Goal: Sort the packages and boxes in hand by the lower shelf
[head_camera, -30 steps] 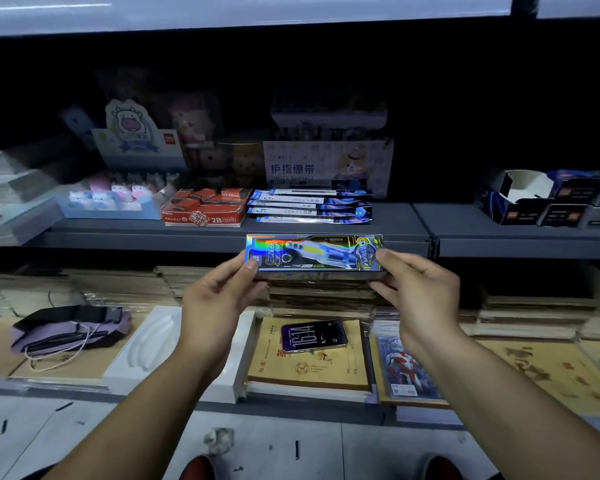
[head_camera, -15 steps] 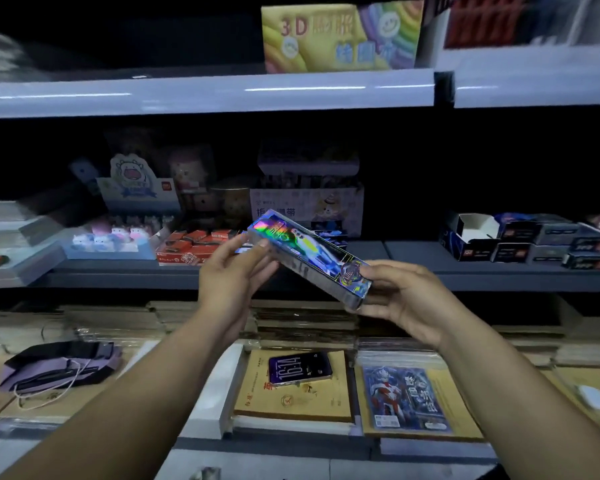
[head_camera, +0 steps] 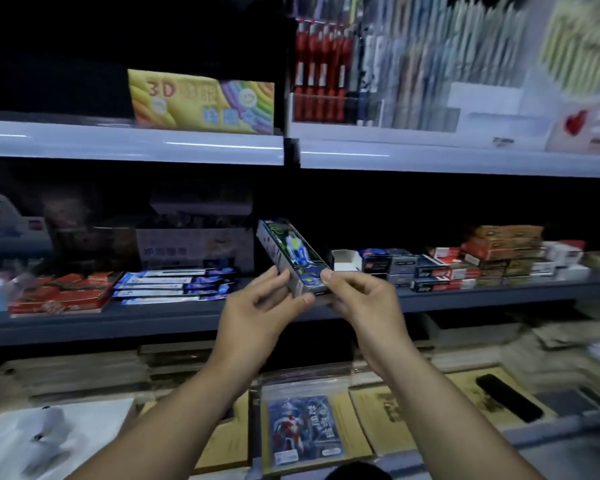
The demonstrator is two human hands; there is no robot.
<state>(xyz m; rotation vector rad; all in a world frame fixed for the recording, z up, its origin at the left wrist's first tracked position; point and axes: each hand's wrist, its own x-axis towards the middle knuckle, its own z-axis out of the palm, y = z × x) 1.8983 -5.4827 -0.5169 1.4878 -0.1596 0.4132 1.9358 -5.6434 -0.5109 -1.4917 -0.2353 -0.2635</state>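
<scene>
Box orientation differs from a second ago: the long printed box (head_camera: 293,256), then held level and broadside between the two hands, now stands tilted, its far end raised up and to the left, its near end low between the fingers. Half a second ago it was already slanting; the turn has gone further since.

Grip, left hand (head_camera: 257,308): fingers curled, thumb and fingertips pinching the lower end of the box from the left side. Grip, right hand (head_camera: 355,299): fingers curled, thumb and forefinger pinching the same lower end from the right. Both holds are narrow and close together at one end, where earlier each hand took an opposite end. The upper part of the box is free of any support.

Position: box held in the air in front of the middle shelf (head_camera: 187,318), above its front edge, not touching it. Just behind and to the right sits a small open white carton (head_camera: 345,260) beside a row of dark packets (head_camera: 430,271); flat blue-and-white packs (head_camera: 174,285) lie to the left.

View has also swung up and right: the upper shelf with the 3D-labelled yellow box (head_camera: 201,98) and hanging pens (head_camera: 321,71) is now in sight.

Judgement: the box is being turned end-on for handling, not yet set down. Far end looks prone to swing with so short a hold.
</scene>
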